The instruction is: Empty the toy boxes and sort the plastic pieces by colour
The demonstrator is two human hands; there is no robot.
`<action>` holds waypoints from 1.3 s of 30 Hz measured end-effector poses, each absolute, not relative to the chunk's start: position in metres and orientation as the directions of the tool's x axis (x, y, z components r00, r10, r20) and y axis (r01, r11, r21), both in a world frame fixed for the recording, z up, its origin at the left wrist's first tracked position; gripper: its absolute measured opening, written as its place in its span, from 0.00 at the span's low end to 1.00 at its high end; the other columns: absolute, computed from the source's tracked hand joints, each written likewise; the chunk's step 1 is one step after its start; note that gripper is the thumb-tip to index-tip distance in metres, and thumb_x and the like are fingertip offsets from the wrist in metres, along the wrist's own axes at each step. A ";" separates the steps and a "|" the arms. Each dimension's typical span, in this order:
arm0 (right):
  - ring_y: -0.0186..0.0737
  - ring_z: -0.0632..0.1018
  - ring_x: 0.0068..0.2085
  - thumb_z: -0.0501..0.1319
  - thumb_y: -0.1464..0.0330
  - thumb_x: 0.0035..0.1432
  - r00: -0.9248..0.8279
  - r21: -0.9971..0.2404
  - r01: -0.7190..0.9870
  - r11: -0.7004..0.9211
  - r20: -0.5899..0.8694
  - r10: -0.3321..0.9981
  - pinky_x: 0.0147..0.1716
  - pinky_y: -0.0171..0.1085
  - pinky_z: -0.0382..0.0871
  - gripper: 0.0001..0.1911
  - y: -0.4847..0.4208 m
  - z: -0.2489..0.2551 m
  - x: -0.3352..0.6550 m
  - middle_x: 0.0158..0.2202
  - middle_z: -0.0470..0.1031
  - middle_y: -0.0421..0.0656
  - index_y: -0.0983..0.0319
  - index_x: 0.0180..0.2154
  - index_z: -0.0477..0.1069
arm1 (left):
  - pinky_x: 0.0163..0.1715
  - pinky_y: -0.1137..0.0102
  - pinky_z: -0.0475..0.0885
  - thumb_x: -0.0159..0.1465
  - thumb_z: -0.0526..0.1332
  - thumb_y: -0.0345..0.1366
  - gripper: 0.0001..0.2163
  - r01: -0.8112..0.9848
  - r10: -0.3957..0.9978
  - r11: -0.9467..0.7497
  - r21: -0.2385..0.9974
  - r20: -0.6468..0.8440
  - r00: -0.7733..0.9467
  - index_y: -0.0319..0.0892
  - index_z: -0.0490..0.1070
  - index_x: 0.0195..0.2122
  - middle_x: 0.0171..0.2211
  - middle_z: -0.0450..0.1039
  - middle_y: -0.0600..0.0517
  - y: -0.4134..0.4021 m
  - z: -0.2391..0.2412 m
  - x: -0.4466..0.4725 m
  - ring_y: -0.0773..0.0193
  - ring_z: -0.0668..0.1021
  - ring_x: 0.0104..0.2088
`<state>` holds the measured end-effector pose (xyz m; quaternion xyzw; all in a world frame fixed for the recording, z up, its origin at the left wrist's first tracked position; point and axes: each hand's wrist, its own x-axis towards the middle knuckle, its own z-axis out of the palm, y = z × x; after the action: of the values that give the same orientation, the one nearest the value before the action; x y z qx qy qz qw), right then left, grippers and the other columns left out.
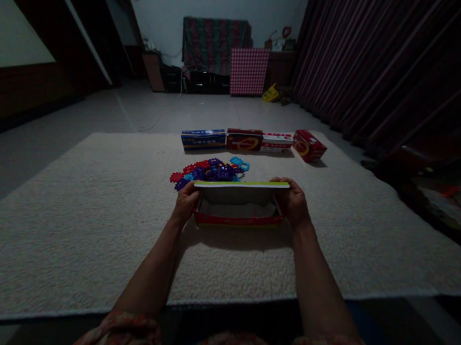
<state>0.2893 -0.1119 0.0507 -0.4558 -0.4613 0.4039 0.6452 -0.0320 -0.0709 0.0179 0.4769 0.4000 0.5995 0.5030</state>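
Observation:
A red cardboard box [239,221] with a yellow-green edged lid flap [242,184] faces me, its flap raised and its pale inside showing. My left hand [187,200] is closed on the box's left end, fingers at the flap's corner. At the right end, my right hand [294,200] grips the box and flap in the same way. Just behind the box lies a pile of gear-shaped plastic pieces [218,170] in purple, red and light blue, its near side partly hidden by the flap.
Beyond the pile, a blue box [203,140], a dark red box [244,140], a white-and-red box [277,141] and another red box [309,145] stand in a row on the cream quilted mat [101,227]. A dark curtain [364,55] hangs at right.

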 end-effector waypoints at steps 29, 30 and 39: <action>0.53 0.60 0.70 0.62 0.42 0.53 -0.031 -0.972 -0.090 0.217 0.221 0.975 0.67 0.54 0.58 0.39 -0.148 0.019 0.294 0.72 0.57 0.41 0.52 0.62 0.67 | 0.63 0.47 0.64 0.57 0.64 0.59 0.30 0.154 0.927 -0.363 0.919 0.339 0.162 0.43 0.76 0.53 0.69 0.60 0.41 -0.115 0.022 -0.045 0.41 0.63 0.68; 0.54 0.60 0.71 0.65 0.44 0.52 -0.044 -0.972 -0.086 0.220 0.224 0.974 0.68 0.54 0.58 0.39 -0.148 0.019 0.295 0.72 0.57 0.41 0.52 0.62 0.67 | 0.64 0.47 0.63 0.58 0.63 0.58 0.28 0.175 0.924 -0.375 0.910 0.352 0.151 0.43 0.76 0.52 0.68 0.61 0.41 -0.113 0.021 -0.044 0.42 0.63 0.68; 0.53 0.62 0.70 0.70 0.56 0.52 0.001 -0.978 -0.017 0.206 0.206 0.978 0.68 0.52 0.58 0.29 -0.145 0.023 0.296 0.69 0.62 0.43 0.54 0.55 0.73 | 0.65 0.49 0.61 0.59 0.61 0.57 0.26 0.242 0.912 -0.410 0.879 0.399 0.095 0.40 0.78 0.48 0.61 0.70 0.38 -0.099 0.017 -0.041 0.46 0.70 0.63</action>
<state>0.2958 -0.1454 0.0230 -0.4408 -0.5450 0.4500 0.5533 -0.0409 -0.0991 0.0169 0.6642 0.4346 0.5135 0.3261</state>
